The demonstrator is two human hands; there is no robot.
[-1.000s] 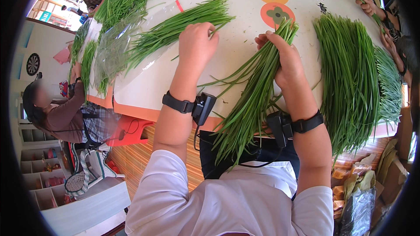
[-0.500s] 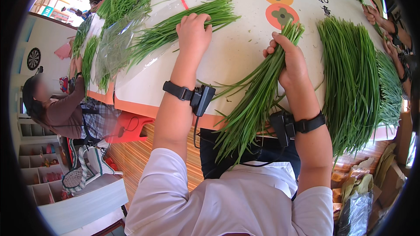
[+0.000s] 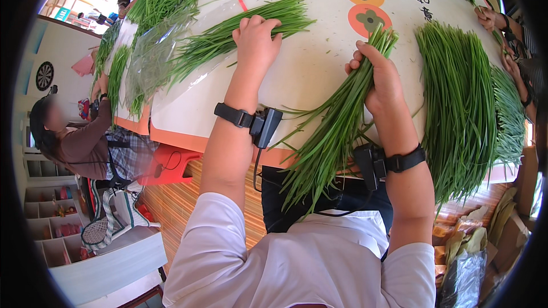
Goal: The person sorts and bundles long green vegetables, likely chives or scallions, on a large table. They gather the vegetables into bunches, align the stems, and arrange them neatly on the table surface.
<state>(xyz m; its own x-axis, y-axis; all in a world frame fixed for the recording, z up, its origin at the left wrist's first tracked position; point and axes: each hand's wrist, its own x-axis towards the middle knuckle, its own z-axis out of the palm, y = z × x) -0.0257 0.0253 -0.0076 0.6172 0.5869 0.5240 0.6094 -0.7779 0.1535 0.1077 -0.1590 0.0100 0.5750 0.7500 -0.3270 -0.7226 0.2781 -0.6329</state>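
Observation:
My right hand is closed round a bunch of long green garlic chives. Its cut ends are gathered above the fist, while the leaves hang over the table's near edge. My left hand lies with bent fingers at the lower edge of a loose pile of garlic chives. Stalks run between its thumb and forefinger; some fingertips are hidden. Part of that pile rests on a clear plastic bag. To the right of my right hand, a broad neat stack of chives overhangs the edge.
More chives are heaped at the far left of the white table. A person works at the left, and another person's hands handle stalks at the right. A red stool stands by the table's left side.
Both hands keep nearly the same position and hold. The whole view has shifted very slightly. At the far right, the other person's hands have moved a little.

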